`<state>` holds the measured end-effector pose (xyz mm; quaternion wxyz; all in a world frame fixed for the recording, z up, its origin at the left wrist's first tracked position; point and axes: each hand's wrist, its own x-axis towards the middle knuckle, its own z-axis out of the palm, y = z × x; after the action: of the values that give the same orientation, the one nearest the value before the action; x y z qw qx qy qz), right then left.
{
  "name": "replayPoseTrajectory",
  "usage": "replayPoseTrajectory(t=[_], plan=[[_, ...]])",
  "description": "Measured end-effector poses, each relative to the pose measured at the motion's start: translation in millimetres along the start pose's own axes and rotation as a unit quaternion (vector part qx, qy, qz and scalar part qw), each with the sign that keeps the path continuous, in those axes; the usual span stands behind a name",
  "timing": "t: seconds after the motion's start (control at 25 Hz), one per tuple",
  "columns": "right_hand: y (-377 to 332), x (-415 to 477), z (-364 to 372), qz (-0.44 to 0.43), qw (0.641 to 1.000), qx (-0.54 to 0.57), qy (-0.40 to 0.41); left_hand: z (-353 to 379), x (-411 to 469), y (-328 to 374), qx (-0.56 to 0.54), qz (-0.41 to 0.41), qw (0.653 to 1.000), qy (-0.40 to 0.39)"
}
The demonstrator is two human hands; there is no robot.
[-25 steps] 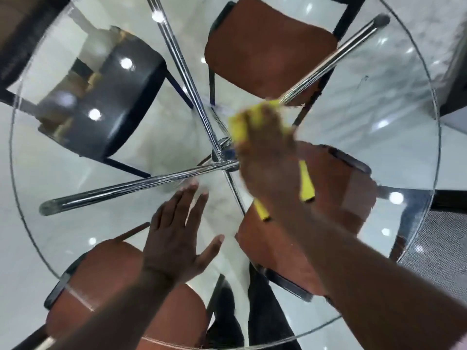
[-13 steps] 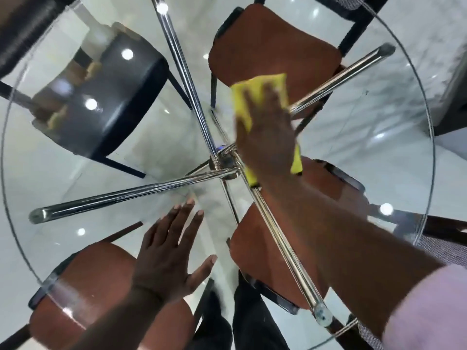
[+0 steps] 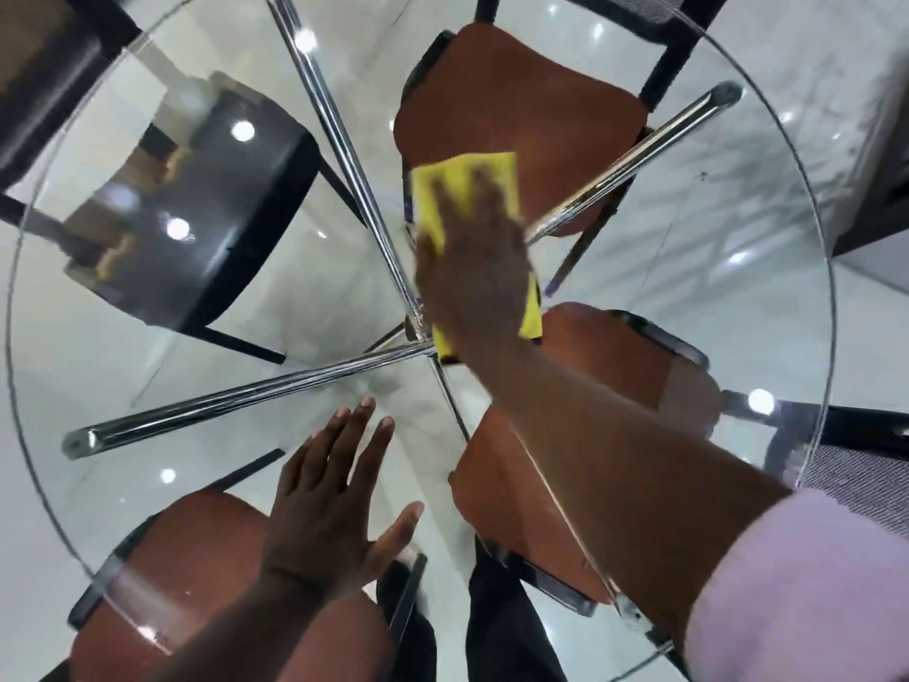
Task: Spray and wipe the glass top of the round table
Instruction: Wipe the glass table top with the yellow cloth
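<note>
Yellow cloth point(image 3: 428, 209) under flat right hand point(image 3: 472, 273)

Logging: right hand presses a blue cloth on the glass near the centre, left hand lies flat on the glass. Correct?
No: the head view shows the cloth is yellow, not blue. The right hand presses it on the glass near the centre; the left hand lies flat on the glass.

Right hand point(image 3: 472, 273) lies flat on yellow cloth point(image 3: 472, 162), pressing it onto glass top point(image 3: 713, 268) just beyond chrome hub point(image 3: 420, 337). Left hand point(image 3: 324, 504) is flat on the glass on the near side of the hub, fingers straight, thumb out. Black chair point(image 3: 236, 214) sits far-left of hub, brown chair point(image 3: 516, 100) beyond it. Pink sleeve point(image 3: 797, 583) on right arm.
</note>
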<state>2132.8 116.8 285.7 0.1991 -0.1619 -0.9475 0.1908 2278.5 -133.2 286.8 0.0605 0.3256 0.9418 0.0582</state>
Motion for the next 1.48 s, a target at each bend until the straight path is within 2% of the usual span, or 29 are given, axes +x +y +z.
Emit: replayPoseTrajectory(t=[0.04, 0.08, 0.12, 0.16, 0.2, 0.28, 0.32, 0.36, 0.4, 0.44, 0.48, 0.56, 0.6, 0.68, 0.72, 0.8, 0.84, 0.92, 0.96, 1.0, 1.04, 1.08, 1.12, 1.16, 1.2, 1.28, 1.32, 1.4, 1.48], plan=[[-10, -16, 5, -0.153, 0.986, 0.021, -0.068, 0, 0, 0, -0.003, 0.0, 1.0, 0.001], [-8, -20, 5, -0.324, 0.934, 0.01, -0.151, 0, 2, 0, -0.006, 0.0, 1.0, 0.004], [-3, -9, -1, -0.447, 0.875, 0.007, -0.187, 1, 1, 0, -0.003, 0.002, 1.0, 0.003], [7, 4, -7, -0.492, 0.85, -0.002, -0.19, 2, 0, -1, 0.001, 0.003, 1.0, 0.001], [24, 18, -8, -0.445, 0.876, -0.011, -0.186, 2, -1, -1, 0.001, 0.001, 1.0, 0.0], [59, 27, -25, -0.104, 0.985, -0.02, -0.134, 3, -1, -2, -0.003, -0.005, 1.0, 0.003], [79, 17, -34, 0.096, 0.993, -0.033, -0.061, 3, -1, -2, -0.005, -0.005, 1.0, 0.004], [81, 0, -54, 0.247, 0.968, -0.034, -0.005, 2, -1, -2, -0.007, -0.007, 1.0, 0.001], [73, -19, -77, 0.301, 0.952, -0.053, 0.026, 2, -1, -2, -0.011, -0.009, 1.0, 0.0], [62, -43, -101, 0.238, 0.968, -0.05, 0.069, 1, -1, 0, -0.016, -0.008, 1.0, 0.0], [60, -66, -114, 0.063, 0.995, -0.027, 0.069, -1, -1, 1, -0.017, -0.007, 1.0, 0.0], [85, -97, -131, -0.217, 0.972, 0.024, -0.081, -1, -1, -1, -0.02, -0.014, 1.0, 0.0], [113, -103, -131, -0.236, 0.96, 0.03, -0.148, 0, 0, -1, -0.022, -0.012, 1.0, 0.0], [142, -107, -126, 0.022, 0.978, 0.11, -0.176, 2, 2, 0, -0.022, -0.004, 1.0, 0.001], [148, -111, -118, 0.186, 0.975, 0.096, -0.071, 2, 2, -1, -0.021, -0.006, 1.0, 0.003], [112, -162, -118, 0.357, 0.931, -0.07, 0.026, 1, 0, -2, -0.031, -0.005, 0.999, 0.01], [80, -190, -129, 0.346, 0.934, -0.085, 0.039, 0, -1, -1, -0.037, -0.003, 0.999, 0.01], [56, -261, -140, 0.01, 0.98, -0.133, -0.147, 1, -2, 0, -0.043, -0.003, 0.999, 0.017], [61, -271, -159, -0.167, 0.945, -0.123, -0.253, 2, -2, 0, -0.043, -0.003, 0.999, 0.026], [73, -266, -173, -0.242, 0.925, -0.046, -0.29, 4, -2, -1, -0.043, 0.0, 0.998, 0.035], [85, -253, -183, -0.187, 0.94, 0.023, -0.285, 7, 0, -1, -0.043, 0.001, 0.998, 0.043], [97, -239, -183, -0.06, 0.968, 0.076, -0.232, 8, 1, -1, -0.043, 0.003, 0.998, 0.048], [105, -226, -184, 0.079, 0.985, 0.031, -0.148, 9, -1, -1, -0.044, 0.006, 0.998, 0.051], [111, -224, -175, 0.222, 0.973, -0.036, -0.051, 9, -2, -2, -0.042, 0.006, 0.998, 0.057], [109, -232, -163, 0.296, 0.946, -0.127, 0.02, 10, -3, -1, -0.038, 0.006, 0.997, 0.061], [69, -262, -138, 0.421, 0.893, -0.131, 0.087, 8, -3, 0, -0.034, 0.004, 0.997, 0.065], [43, -282, -132, 0.396, 0.91, -0.112, 0.059, 6, -3, 1, -0.035, 0.006, 0.998, 0.056], [11, -324, -138, 0.112, 0.983, -0.118, -0.089, 3, -4, 0, -0.035, 0.0, 0.998, 0.046], [45, -316, -166, -0.218, 0.944, -0.077, -0.235, -1, 0, 4, -0.015, 0.012, 0.999, 0.049]])
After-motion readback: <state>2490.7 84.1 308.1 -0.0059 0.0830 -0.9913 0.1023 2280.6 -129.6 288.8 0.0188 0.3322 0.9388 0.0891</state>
